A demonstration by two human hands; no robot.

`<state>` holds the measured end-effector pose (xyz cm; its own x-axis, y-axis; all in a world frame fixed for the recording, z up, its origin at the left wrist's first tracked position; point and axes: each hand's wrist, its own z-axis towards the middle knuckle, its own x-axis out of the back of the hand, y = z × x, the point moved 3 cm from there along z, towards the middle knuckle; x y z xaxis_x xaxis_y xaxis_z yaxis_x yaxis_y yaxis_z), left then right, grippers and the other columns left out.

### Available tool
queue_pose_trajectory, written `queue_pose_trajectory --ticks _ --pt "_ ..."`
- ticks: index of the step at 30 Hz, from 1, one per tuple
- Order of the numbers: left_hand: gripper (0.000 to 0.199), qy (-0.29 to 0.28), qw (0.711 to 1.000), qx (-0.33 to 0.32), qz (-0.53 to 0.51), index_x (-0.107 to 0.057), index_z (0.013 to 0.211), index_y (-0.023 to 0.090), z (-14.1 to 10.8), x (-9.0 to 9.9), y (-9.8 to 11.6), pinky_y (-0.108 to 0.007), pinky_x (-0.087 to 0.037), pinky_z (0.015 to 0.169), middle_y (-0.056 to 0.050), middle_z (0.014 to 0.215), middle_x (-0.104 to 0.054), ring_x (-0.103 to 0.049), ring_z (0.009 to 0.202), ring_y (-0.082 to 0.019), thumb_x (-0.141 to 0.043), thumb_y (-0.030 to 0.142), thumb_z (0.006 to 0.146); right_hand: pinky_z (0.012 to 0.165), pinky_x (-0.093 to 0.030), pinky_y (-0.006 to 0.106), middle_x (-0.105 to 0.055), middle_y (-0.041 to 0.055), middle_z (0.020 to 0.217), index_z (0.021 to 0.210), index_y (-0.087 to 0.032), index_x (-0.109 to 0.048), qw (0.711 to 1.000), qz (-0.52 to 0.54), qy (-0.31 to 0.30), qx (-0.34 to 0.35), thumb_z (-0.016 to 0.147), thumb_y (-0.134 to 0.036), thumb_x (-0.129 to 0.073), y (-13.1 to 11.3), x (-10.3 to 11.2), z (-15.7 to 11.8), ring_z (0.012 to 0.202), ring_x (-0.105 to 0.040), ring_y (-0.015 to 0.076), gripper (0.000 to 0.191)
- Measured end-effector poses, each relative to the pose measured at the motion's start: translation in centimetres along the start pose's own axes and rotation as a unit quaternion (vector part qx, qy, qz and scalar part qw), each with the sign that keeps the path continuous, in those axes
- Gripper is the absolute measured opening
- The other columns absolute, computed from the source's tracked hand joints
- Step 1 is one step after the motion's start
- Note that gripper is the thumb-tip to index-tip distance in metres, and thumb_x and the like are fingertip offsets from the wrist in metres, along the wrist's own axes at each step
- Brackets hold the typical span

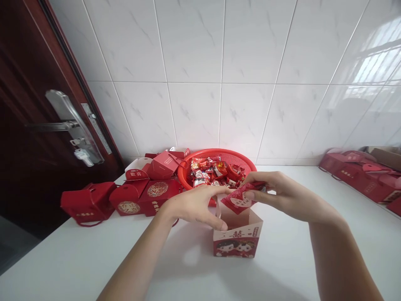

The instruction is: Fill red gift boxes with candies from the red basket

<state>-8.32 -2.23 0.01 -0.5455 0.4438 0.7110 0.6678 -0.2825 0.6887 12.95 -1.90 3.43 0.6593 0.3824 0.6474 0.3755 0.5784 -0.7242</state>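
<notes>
An open-topped red and cream box (236, 242) with two cartoon faces stands upright on the white table. My left hand (199, 207) is at its left side, thumb near the front rim and fingers at the back edge, apart from each other around the box's side. My right hand (282, 194) pinches a red printed packet (239, 200) over the box opening; the packet's lower corner points down into the opening. Behind the box, a red plastic basket (216, 151) holds many small wrapped sweets (216, 170). The box's inside is mostly hidden.
Several closed red gift boxes (130, 198) sit at the left of the white table (184, 267). More red boxes (360, 175) line the right back by the tiled wall (194, 113). A dark red door (34, 142) with keys stands at the left.
</notes>
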Motion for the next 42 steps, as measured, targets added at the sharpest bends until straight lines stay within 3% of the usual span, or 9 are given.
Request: queue_pose_trajectory --ticks 7,13,19,23,27,31,35,42 --pt "0.084 -0.006 1.0 -0.021 -0.011 -0.057 0.142 0.034 0.1 0.0 -0.1 -0.035 -0.047 0.105 -0.002 0.143 -0.06 -0.051 0.135 -0.033 -0.086 0.041 0.063 0.047 -0.028 0.025 -0.05 -0.0033 0.061 0.073 -0.022 -0.058 0.999 -0.007 -0.025 -0.028 0.093 -0.036 -0.06 0.3 -0.5 0.0 0.055 -0.037 0.0111 0.025" --pt "0.079 -0.035 0.999 -0.041 -0.005 -0.056 0.141 0.037 -0.1 0.1 0.3 -0.039 -0.043 0.109 -0.001 0.149 -0.055 -0.048 0.137 -0.032 -0.083 0.042 0.067 0.05 -0.032 0.024 -0.054 -0.0034 0.067 0.08 -0.021 -0.059 0.996 -0.02 -0.051 -0.067 0.088 -0.04 -0.068 0.7 -0.7 0.2 0.059 -0.042 0.0112 0.022" --pt "0.074 -0.04 0.999 -0.037 0.0 -0.057 0.138 0.04 -0.1 0.1 0.5 -0.039 -0.043 0.11 0.002 0.149 -0.054 -0.046 0.14 -0.031 -0.083 0.04 0.068 0.05 -0.031 0.025 -0.053 -0.0021 0.067 0.08 -0.021 -0.058 0.997 -0.043 -0.021 -0.066 0.093 -0.047 -0.06 0.7 -0.4 0.1 0.059 -0.041 0.0116 0.03" --pt "0.076 -0.041 0.999 -0.03 0.003 -0.056 0.14 0.039 -0.2 0.0 0.6 -0.039 -0.042 0.111 0.002 0.15 -0.053 -0.045 0.141 -0.031 -0.083 0.041 0.068 0.055 -0.038 0.026 -0.061 0.0015 0.076 0.088 -0.02 -0.062 0.998 -0.035 -0.014 -0.042 0.098 -0.045 -0.052 0.1 -0.5 0.2 0.066 -0.051 0.014 0.029" --pt "0.081 -0.032 0.999 -0.027 0.007 -0.054 0.143 0.037 -0.1 -0.1 0.4 -0.042 -0.041 0.112 0.0 0.149 -0.054 -0.047 0.139 -0.031 -0.084 0.042 0.067 0.059 -0.044 0.027 -0.06 0.0009 0.074 0.086 -0.02 -0.061 0.998 -0.01 -0.055 -0.011 0.101 -0.043 -0.045 -0.4 -1.0 0.4 0.064 -0.051 0.0135 0.032" --pt "0.086 -0.029 0.999 -0.029 0.0 -0.051 0.146 0.032 0.1 -0.2 0.0 -0.045 -0.04 0.113 -0.005 0.151 -0.052 -0.048 0.138 -0.033 -0.084 0.042 0.067 0.075 -0.052 0.03 -0.068 0.0027 0.088 0.093 -0.021 -0.067 0.997 -0.003 -0.076 0.017 0.1 -0.044 -0.05 -0.3 -1.2 0.4 0.077 -0.061 0.0156 0.029" --pt "0.086 -0.021 0.999 -0.033 -0.001 -0.052 0.145 0.031 0.1 -0.2 0.0 -0.044 -0.041 0.112 -0.006 0.151 -0.053 -0.048 0.138 -0.034 -0.084 0.044 0.066 0.083 -0.053 0.031 -0.073 0.0035 0.101 0.102 -0.023 -0.07 0.998 -0.004 -0.061 0.029 0.1 -0.043 -0.052 -0.3 -0.9 0.3 0.09 -0.065 0.0178 0.026" --pt "0.067 -0.032 0.998 -0.051 -0.003 -0.06 0.135 0.038 -0.1 -0.1 0.2 -0.037 -0.046 0.106 0.001 0.147 -0.057 -0.05 0.136 -0.03 -0.081 0.039 0.071 0.077 -0.054 0.032 -0.073 0.0024 0.099 0.098 -0.025 -0.071 0.999 -0.047 0.01 0.005 0.098 -0.043 -0.054 0.0 0.3 0.0 0.086 -0.066 0.0178 0.025"
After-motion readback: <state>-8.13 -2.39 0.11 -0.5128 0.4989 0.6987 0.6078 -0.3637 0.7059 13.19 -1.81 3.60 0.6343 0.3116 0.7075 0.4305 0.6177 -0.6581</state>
